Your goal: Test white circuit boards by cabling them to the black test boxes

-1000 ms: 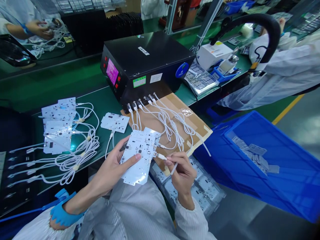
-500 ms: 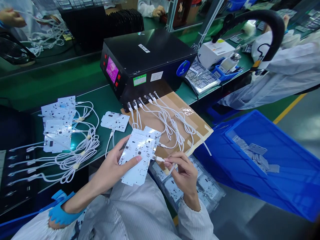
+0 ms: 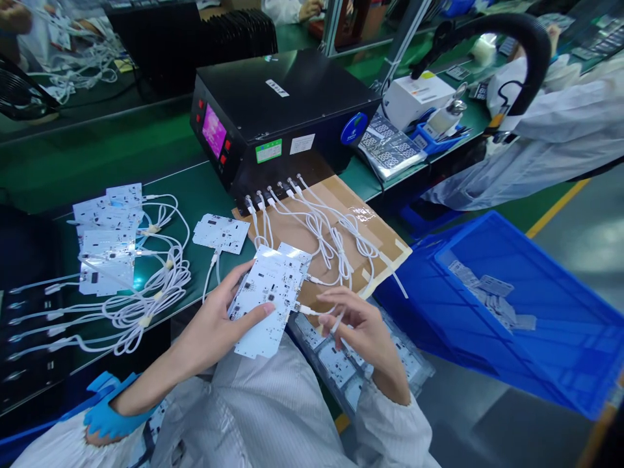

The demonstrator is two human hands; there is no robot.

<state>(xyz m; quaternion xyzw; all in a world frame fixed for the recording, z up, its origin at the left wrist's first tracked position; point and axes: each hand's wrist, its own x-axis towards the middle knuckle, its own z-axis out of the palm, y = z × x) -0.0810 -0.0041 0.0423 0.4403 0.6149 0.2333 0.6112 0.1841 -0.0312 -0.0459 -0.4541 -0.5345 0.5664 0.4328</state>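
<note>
Head view: left hand (image 3: 219,328) clasps white, component-dotted board (image 3: 273,296); right hand (image 3: 363,338), grip released.

White circuit board (image 3: 267,305), speckled with tiny black and grey parts. White cable (image 3: 336,250) too, over plain brown cardboard (image 3: 375,224). Same white on the spare boards (image 3: 107,250), black markings again. Black tester box (image 3: 292,91), magenta screen (image 3: 213,130) glowing, red buttons (image 3: 223,159), green label (image 3: 268,150), round blue sticker (image 3: 354,128). Deep green bench mat (image 3: 97,156). Bright blue crate (image 3: 536,364), yellow line (image 3: 556,208) across grey floor (image 3: 592,240). Blue cuff (image 3: 104,416), white coat (image 3: 263,409) in fine grey pinstripe.
</note>
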